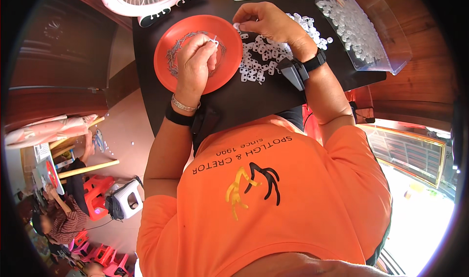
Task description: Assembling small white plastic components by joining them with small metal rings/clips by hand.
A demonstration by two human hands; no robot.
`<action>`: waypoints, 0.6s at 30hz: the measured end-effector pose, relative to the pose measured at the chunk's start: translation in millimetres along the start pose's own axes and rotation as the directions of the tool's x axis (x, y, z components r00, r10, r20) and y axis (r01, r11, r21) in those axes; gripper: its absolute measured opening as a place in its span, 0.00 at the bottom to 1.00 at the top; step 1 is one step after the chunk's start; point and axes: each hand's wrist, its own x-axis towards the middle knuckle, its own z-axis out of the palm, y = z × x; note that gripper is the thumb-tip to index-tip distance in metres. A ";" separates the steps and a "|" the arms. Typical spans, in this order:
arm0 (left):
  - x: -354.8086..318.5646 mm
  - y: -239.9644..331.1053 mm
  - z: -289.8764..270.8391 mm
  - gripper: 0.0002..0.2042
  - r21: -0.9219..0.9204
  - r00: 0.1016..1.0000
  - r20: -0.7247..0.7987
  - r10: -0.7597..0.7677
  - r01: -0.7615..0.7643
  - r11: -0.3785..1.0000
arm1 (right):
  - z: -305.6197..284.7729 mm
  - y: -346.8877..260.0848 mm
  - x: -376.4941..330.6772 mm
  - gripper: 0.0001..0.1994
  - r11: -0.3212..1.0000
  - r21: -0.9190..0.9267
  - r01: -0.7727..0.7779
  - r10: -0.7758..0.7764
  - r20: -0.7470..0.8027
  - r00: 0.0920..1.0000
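The left hand (pixel 195 62), curled, grips a small white piece (pixel 214 42) above the red plate (pixel 227 71); the right hand (pixel 269 23) pinches a second white piece (pixel 237 27).

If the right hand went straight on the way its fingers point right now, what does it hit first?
Likely the rim of the red plate, just ahead of the right hand. Height is unclear from this view, so it might pass over.
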 end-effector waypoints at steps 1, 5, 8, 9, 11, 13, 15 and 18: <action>0.1 -0.9 -0.4 0.10 -0.004 1.000 0.006 0.002 -0.002 1.000 | 1.4 -4.8 -1.1 0.08 0.988 0.154 0.024 -0.029 0.032 0.999; 0.2 -1.1 -0.6 0.10 -0.017 0.999 0.032 0.029 -0.028 0.999 | 2.6 -16.9 -3.7 0.08 0.899 0.436 0.029 -0.084 0.107 0.991; -0.3 0.8 0.0 0.10 -0.014 1.000 0.021 0.009 -0.009 1.000 | 5.3 -18.4 -4.1 0.08 0.873 0.487 0.021 -0.083 0.106 0.991; -0.2 0.3 -0.2 0.10 -0.017 1.000 0.022 0.017 -0.017 1.000 | 5.7 -19.1 -4.2 0.08 0.873 0.488 0.023 -0.086 0.107 0.991; -0.1 0.6 -0.1 0.10 -0.021 0.999 0.023 0.026 -0.026 0.999 | 6.4 -20.3 -5.0 0.10 0.830 0.557 0.010 -0.103 0.136 0.985; -0.5 1.8 0.2 0.10 -0.036 1.000 0.021 -0.003 0.004 0.999 | 8.9 -21.7 -5.0 0.10 0.820 0.572 0.016 -0.116 0.139 0.983; -1.2 2.7 0.8 0.10 -0.041 1.000 0.020 -0.002 0.003 0.999 | 10.9 -23.8 -5.9 0.10 0.809 0.587 0.023 -0.131 0.142 0.981; -0.5 1.4 -0.3 0.10 -0.045 1.000 0.021 0.004 -0.003 0.999 | 12.4 -26.7 -6.2 0.09 0.818 0.575 -0.036 -0.079 0.174 0.982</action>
